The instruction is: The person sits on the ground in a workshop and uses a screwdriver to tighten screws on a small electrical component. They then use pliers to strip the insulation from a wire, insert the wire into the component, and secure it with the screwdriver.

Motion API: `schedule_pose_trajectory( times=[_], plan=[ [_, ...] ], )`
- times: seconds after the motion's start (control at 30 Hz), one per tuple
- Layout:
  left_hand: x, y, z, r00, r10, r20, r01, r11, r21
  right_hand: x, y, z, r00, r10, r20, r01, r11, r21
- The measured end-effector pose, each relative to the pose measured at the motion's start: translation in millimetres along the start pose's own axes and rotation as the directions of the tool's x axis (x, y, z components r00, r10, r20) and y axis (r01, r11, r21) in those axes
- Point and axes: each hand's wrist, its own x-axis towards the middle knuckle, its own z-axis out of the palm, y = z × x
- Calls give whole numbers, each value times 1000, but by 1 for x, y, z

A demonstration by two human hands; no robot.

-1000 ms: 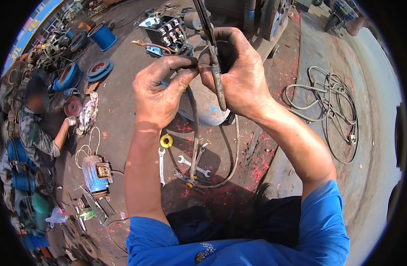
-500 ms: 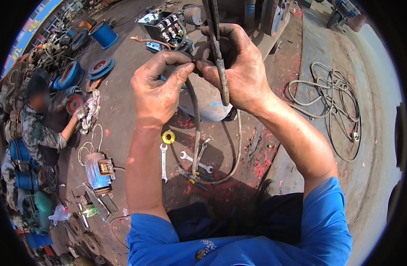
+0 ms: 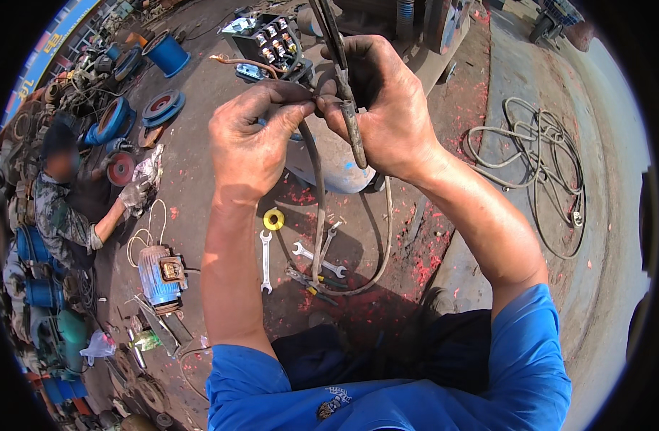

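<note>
My left hand [image 3: 249, 140] is closed in a pinch, thumb against forefinger, with a grey cable [image 3: 318, 208] running up to it. The cable hangs in a loop to the ground and rises again on the right. Close beside it, my right hand [image 3: 395, 115] is closed around a long dark tool [image 3: 353, 136] with two bars at the top and a worn, rounded lower end; its exact kind cannot be made out. The fingertips of both hands meet at a small dark spot. Behind them sits a grey rounded housing [image 3: 326, 169], and a black terminal box [image 3: 261, 44] with a bare-ended copper wire [image 3: 232, 60].
On the ground lie a yellow tape roll [image 3: 273, 219], wrenches [image 3: 265, 262] and pliers [image 3: 311, 286]. A blue motor [image 3: 159, 276] stands at left, near a crouching person [image 3: 67, 201] with a gloved hand. Coiled cable [image 3: 537, 147] lies at right; machine parts crowd the far left.
The dark tool and my right hand have shifted slightly left and up. My left hand has moved a little left. The other person's gloved hand has lowered.
</note>
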Motion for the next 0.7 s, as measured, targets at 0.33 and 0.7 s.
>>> schedule_pose_trajectory(
  times=[0.33, 0.7],
  plan=[
    [0, 7, 7, 957, 291, 3, -286, 936, 205, -1, -7, 4, 995, 4, -101, -1, 1000, 29],
    [-6, -1, 20, 929, 362, -82, -345, 923, 168, -2, -5, 1, 927, 376, -11, -348, 869, 353]
  ],
)
